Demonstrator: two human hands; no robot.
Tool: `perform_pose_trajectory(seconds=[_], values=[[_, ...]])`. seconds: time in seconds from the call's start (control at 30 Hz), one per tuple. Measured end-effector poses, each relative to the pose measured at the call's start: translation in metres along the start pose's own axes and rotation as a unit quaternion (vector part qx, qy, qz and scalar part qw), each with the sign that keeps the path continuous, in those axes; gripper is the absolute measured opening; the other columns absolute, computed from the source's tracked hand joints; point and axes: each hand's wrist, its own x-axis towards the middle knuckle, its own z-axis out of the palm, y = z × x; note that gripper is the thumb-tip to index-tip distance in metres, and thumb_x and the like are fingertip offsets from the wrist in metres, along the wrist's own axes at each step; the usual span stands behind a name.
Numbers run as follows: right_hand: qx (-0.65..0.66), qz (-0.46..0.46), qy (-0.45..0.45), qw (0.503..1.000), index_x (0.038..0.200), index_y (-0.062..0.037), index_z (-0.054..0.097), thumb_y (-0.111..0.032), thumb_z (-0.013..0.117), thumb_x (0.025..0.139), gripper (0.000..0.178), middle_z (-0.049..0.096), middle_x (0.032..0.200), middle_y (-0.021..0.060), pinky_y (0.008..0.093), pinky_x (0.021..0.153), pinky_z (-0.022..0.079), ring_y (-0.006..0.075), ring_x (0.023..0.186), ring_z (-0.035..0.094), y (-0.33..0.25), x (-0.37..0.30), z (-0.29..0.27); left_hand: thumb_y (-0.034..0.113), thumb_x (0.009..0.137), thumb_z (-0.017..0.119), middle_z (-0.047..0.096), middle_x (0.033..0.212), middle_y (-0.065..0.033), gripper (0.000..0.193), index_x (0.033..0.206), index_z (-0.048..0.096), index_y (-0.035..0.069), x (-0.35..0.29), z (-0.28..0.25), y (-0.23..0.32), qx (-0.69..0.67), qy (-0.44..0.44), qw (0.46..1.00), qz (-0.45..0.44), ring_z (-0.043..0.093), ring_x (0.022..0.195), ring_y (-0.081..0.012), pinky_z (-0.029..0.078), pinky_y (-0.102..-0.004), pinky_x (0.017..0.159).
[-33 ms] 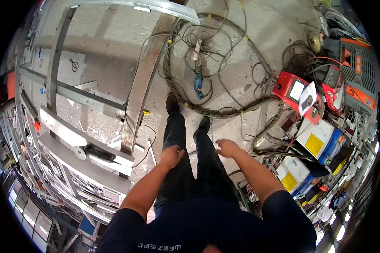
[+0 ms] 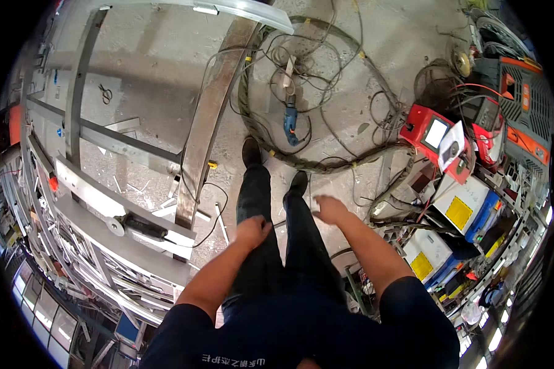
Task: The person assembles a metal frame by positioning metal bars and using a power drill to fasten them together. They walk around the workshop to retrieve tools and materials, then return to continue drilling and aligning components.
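Head view: the left hand (image 2: 253,229) is curled shut against the thigh, holding nothing. The right hand (image 2: 330,209) hangs empty with fingers loosely spread; the blue power tool (image 2: 290,120) lies on the floor well ahead of both.

A rough grey concrete floor (image 2: 363,55) fills the middle of the workshop, stained and littered with small offcuts. A long rusty steel beam (image 2: 206,132) lies across it, beside grey metal frame rails (image 2: 104,138) that run off to the left. Thick coiled cable (image 2: 301,161) loops over the floor, with thinner wires tangled inside the ring (a blue power tool (image 2: 290,120) lies among them). On the right stand a red machine with a small screen (image 2: 429,136), an orange and grey unit (image 2: 523,104) and white boxes with yellow labels (image 2: 458,212). Windows (image 2: 40,313) at the lower left let in daylight, and a bright strip light (image 2: 228,8) glares at the top.
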Motion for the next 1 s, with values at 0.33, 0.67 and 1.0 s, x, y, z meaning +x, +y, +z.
perform_pose_trajectory(seconds=[0.33,0.67,1.0], values=[[-0.214,0.108,-0.04,0.97,0.132,-0.0037,0.054,-0.013,0.048,0.091,0.043,0.059,0.129,0.0168,0.0496,0.109,0.032,0.0308,0.124,0.052,0.058,0.281,-0.033,0.03,0.084,0.068,0.065,0.078,-0.0102,0.023,0.077,0.064,0.009,0.04,-0.007,-0.078,0.099,0.058,0.987,0.116,0.066,0.076,-0.0307,0.052,-0.0455,0.066],[0.167,0.102,0.088,0.977,0.086,0.0023,0.068,-0.025,0.057,0.092,0.03,0.065,0.085,0.0263,0.0504,0.076,0.048,0.0438,0.087,0.063,-0.02,0.117,-0.088,0.036,0.087,0.061,0.068,0.087,-0.0154,0.028,0.086,0.066,0.008,0.036,0.015,-0.045,0.06,0.026,0.997,0.031,0.066,0.082,-0.0362,0.052,-0.0478,0.073],[0.162,-0.096,-0.126,0.974,0.108,-0.0074,0.068,-0.017,0.067,0.089,0.022,0.065,0.082,0.0199,0.0418,0.068,0.049,0.0362,0.079,0.065,-0.138,-0.291,-0.188,0.069,0.091,0.046,0.067,0.112,-0.0147,0.076,0.122,0.059,0.001,0.078,0.029,-0.005,-0.627,0.032,0.778,-0.009,0.064,0.102,-0.0335,0.05,-0.0483,0.086]])
